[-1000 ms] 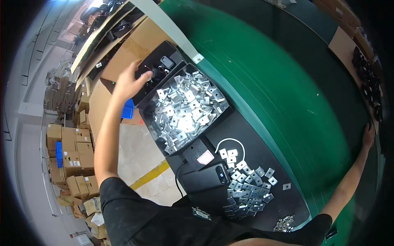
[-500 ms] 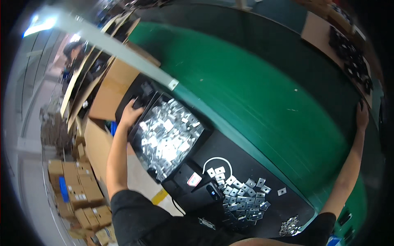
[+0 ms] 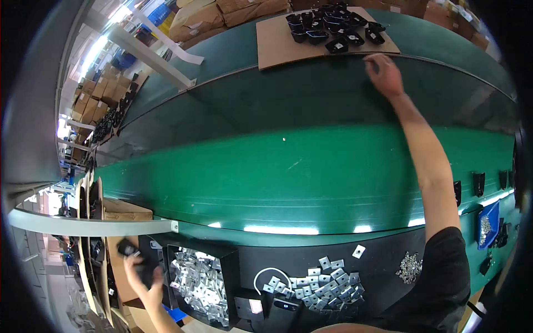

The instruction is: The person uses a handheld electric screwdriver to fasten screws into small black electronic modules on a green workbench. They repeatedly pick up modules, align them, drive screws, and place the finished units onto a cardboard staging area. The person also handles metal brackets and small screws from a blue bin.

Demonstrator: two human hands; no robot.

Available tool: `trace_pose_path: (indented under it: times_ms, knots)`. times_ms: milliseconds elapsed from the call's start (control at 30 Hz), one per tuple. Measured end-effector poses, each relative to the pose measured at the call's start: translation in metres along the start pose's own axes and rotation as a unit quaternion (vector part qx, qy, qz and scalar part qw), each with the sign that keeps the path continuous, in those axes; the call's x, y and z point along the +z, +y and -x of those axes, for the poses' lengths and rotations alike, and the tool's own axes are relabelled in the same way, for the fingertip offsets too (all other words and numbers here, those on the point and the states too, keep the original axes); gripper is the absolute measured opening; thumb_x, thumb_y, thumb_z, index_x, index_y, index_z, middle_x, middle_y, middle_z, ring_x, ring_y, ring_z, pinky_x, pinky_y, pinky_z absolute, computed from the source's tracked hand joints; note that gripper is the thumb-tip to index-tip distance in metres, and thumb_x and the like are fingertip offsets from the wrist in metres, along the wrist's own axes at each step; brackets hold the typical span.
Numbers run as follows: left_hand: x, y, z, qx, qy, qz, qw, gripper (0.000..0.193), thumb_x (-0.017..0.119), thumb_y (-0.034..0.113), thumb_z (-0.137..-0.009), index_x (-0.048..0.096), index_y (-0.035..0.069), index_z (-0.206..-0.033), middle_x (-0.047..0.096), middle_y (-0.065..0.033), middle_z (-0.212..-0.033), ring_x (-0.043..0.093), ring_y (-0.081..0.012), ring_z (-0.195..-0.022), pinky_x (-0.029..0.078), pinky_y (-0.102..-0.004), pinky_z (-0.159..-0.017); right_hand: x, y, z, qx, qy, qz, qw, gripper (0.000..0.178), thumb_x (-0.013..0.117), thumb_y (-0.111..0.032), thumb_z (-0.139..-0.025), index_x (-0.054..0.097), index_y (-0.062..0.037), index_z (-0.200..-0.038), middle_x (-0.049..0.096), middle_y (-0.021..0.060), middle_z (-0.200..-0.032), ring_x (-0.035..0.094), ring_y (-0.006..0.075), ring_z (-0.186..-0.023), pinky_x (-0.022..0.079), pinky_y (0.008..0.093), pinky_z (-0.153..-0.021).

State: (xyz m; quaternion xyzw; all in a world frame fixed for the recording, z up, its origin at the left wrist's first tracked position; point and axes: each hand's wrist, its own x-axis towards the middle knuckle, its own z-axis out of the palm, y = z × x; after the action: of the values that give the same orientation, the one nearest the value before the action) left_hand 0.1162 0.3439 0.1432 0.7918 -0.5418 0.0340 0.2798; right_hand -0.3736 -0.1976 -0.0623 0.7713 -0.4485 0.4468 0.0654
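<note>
My left hand (image 3: pixel 145 284) is at the lower left, its thumb and fingers closed around a black plastic part (image 3: pixel 145 271). Left of the hand is a cardboard box, and to its right a black bin (image 3: pixel 230 277) is full of shiny metal plates (image 3: pixel 202 288). My right arm stretches far across the green belt. My right hand (image 3: pixel 385 76) hovers at the near edge of a cardboard sheet (image 3: pixel 272 47), fingers half curled, with nothing visible between them. On that sheet lies a pile of black plastic parts (image 3: pixel 336 25).
Small square metal plates (image 3: pixel 327 286) with holes are spread on the black bench, near a white curved cable (image 3: pixel 269 271) and a small black device (image 3: pixel 286 304). A heap of tiny metal pieces (image 3: pixel 410 268) lies to the right. A blue bin (image 3: pixel 488 225) and black parts (image 3: pixel 479 184) are at far right.
My view has swung toward the belt and its far side. My left hand has come away from beside the bin with a black part. My right hand remains near the cardboard sheet's edge.
</note>
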Motion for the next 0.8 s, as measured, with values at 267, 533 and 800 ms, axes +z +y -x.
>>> trace_pose_path:
  times_ms: [267, 533, 800]
  knots:
    - [0.183, 0.135, -0.140, 0.353, -0.266, 0.015, 0.897, 0.040, 0.077, 0.015, -0.060, 0.059, 0.014, -0.095, 0.053, -0.0125, -0.104, 0.052, -0.0363, -0.098, 0.048, -0.0459, -0.084, -0.009, -0.271, -0.007, 0.176, -0.489, -0.621, 0.587, 0.056, 0.050, -0.038, -0.097, 0.031, -0.0144, -0.144, 0.059, 0.0095, -0.112, 0.063, 0.0160, -0.089, 0.055, 0.0287, -0.067]
    - [0.245, 0.091, -0.192, 0.325, -0.263, 0.132, 0.899, 0.057, 0.079, 0.016, -0.060, 0.057, 0.002, -0.111, 0.057, -0.0175, -0.111, 0.056, -0.0332, -0.108, 0.045, -0.0392, -0.093, 0.084, -0.219, -0.021, 0.360, -0.326, -0.565, 0.667, 0.032, 0.049, -0.031, -0.097, 0.058, -0.0015, -0.106, 0.061, 0.0084, -0.094, 0.065, 0.0173, -0.073, 0.058, 0.0284, -0.064]
    - [0.292, 0.085, -0.218, 0.187, -0.307, 0.008, 0.933, 0.063, 0.082, 0.041, -0.063, 0.058, 0.000, -0.104, 0.057, -0.0183, -0.107, 0.055, -0.0342, -0.105, 0.045, -0.0407, -0.091, 0.147, -0.110, -0.104, 0.313, -0.077, -0.088, 0.943, 0.034, 0.060, -0.040, -0.088, 0.067, -0.0089, -0.100, 0.068, 0.0145, -0.096, 0.066, 0.0287, -0.094, 0.052, 0.0392, -0.078]
